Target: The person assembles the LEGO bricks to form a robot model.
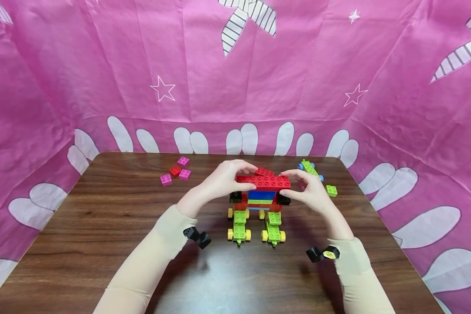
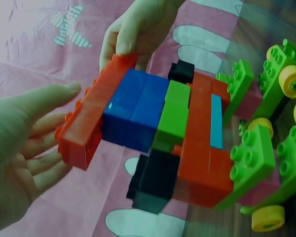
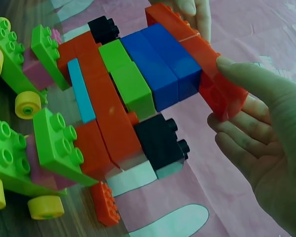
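A built figure of toy blocks stands on the table, topped by a row of red bricks (image 1: 264,182). My left hand (image 1: 223,179) grips the left end of this row, thumb along its front and fingers behind. At the opposite end, my right hand (image 1: 308,187) pinches the row between thumb and fingers. Below it come blue bricks (image 2: 135,108), lime green bricks (image 3: 127,79) and a red body (image 2: 200,138). Black bricks (image 3: 160,145) stick out at both sides. Green wheeled bases (image 1: 239,231) with yellow wheels carry the figure.
Several loose pink bricks (image 1: 166,179) and a small red brick (image 1: 175,171) lie at the back left. Behind the figure shows another red brick (image 1: 264,172). A green car base (image 1: 310,168) with blue wheels and a green brick (image 1: 331,190) sit at the back right.
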The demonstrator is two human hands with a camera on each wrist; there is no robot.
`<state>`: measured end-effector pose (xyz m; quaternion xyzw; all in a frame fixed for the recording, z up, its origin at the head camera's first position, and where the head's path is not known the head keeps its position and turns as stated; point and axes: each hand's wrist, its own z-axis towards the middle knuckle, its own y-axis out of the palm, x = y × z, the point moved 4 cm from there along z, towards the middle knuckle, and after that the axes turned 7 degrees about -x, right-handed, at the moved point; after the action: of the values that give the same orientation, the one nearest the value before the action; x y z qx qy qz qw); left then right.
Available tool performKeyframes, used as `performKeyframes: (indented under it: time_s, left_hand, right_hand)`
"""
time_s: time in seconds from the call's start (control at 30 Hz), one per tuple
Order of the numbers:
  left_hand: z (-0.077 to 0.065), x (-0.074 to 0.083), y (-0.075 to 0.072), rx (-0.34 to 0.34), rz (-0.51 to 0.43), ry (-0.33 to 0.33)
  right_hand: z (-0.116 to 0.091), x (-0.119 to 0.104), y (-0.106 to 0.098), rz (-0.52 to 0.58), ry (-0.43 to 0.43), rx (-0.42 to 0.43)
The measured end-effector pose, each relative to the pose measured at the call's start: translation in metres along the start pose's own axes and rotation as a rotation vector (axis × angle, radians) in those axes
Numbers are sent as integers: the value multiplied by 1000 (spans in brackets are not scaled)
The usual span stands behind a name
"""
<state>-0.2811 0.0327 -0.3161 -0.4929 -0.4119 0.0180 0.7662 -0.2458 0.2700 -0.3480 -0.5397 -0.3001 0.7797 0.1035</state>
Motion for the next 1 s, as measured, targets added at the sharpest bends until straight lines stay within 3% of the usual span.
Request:
performKeyframes:
  time_s: [0.33, 0.6, 1.0]
  left_hand:
    - [-12, -12, -1, 91, -76, 91]
    - [-17, -25, 6, 33, -90, 15]
    - [-24, -34, 11, 75, -124, -39]
  right_hand:
    - [-7, 12, -5, 64, -6, -5]
    - [-8, 17, -6, 76, -26, -2]
    - [-7, 21, -1, 135, -6, 3]
